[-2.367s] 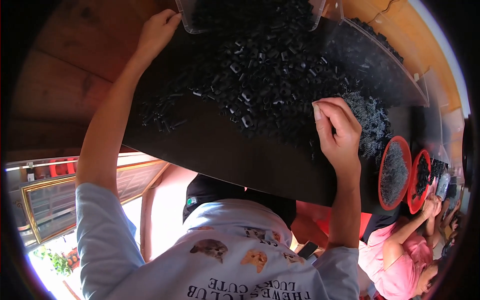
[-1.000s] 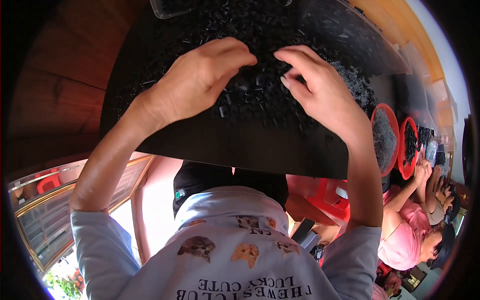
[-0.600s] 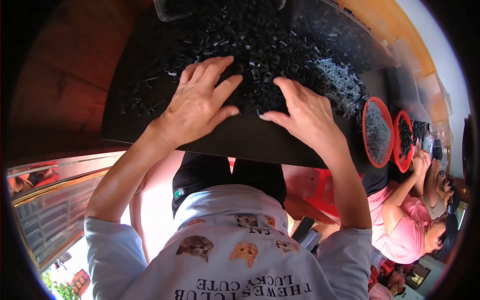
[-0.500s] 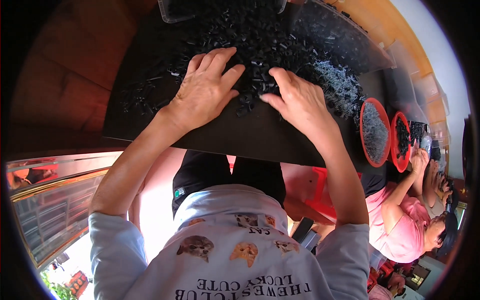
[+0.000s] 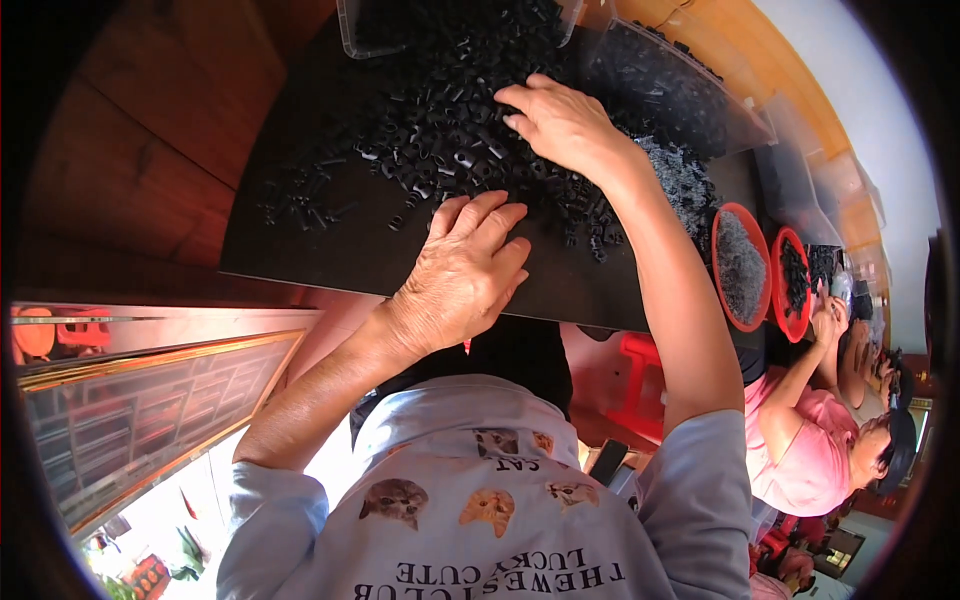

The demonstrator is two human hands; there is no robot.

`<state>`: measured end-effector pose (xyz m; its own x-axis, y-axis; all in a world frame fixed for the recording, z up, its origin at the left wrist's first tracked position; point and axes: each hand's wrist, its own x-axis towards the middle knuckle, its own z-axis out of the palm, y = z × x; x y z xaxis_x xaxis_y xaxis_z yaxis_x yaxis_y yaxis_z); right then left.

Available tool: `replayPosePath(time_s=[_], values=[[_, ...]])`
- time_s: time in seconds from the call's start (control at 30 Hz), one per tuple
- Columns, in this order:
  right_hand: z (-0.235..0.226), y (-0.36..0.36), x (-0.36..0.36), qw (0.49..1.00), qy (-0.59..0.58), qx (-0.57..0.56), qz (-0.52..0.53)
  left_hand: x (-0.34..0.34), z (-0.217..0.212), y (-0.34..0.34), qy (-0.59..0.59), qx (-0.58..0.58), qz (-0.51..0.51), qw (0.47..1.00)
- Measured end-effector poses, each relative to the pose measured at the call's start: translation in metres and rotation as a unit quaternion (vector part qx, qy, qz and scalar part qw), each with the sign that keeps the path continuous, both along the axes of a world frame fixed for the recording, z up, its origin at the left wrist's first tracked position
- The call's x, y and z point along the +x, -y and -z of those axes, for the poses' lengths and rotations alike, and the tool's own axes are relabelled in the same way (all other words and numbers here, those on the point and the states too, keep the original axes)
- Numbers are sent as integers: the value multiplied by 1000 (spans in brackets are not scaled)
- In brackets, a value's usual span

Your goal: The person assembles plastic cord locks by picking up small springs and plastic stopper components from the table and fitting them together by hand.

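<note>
A spread heap of small black plastic pieces [image 5: 430, 150], many like short tubes, covers the far part of the dark table [image 5: 330, 255]. My right hand [image 5: 565, 122] reaches over the heap's middle, its fingers apart, with the tips among the pieces. Nearer to me, by the table's front edge, my left hand [image 5: 460, 270] is curled, index finger and thumb close together. Its palm is hidden, so whatever it holds cannot be seen. Its upper fingers lie close to the near rim of the heap.
Grey small parts [image 5: 685, 180] lie piled right of my right forearm. Two red bowls, one with grey parts [image 5: 740, 270] and one with black pieces [image 5: 795, 275], stand farther right. Clear plastic bins [image 5: 660, 85] line the back. A person in pink [image 5: 805, 440] works at the right.
My left hand has drawn back toward me and to the right, its fingers curling. My right hand has moved away from me, onto the heap. The view has shifted slightly.
</note>
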<state>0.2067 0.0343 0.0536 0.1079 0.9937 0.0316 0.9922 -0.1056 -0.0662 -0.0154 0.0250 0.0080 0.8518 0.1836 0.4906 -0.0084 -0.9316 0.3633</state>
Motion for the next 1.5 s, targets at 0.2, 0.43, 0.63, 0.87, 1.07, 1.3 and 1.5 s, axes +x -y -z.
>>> replayPosePath(time_s=[0.2,0.43,0.63,0.87,1.07,1.3,1.5], values=[[3,-5,7,1000,20,8,15,-4,6,6,33,-23,5,999],[-13,60,1,1000,-10,14,15,-4,11,4,47,-48,-2,998],[-15,115,-1,998,-49,2,39,-3,10,2,28,-38,-28,999],[5,97,-9,999,-32,14,6,0,5,6,-5,-26,-70,997],[7,56,-6,998,2,62,23,-3,1,6,21,-26,-25,999],[0,102,-4,984,-71,164,-13,-4,5,4,47,-30,-16,998],[7,158,-21,989,-97,105,35,-5,10,2,77,-32,-6,996]])
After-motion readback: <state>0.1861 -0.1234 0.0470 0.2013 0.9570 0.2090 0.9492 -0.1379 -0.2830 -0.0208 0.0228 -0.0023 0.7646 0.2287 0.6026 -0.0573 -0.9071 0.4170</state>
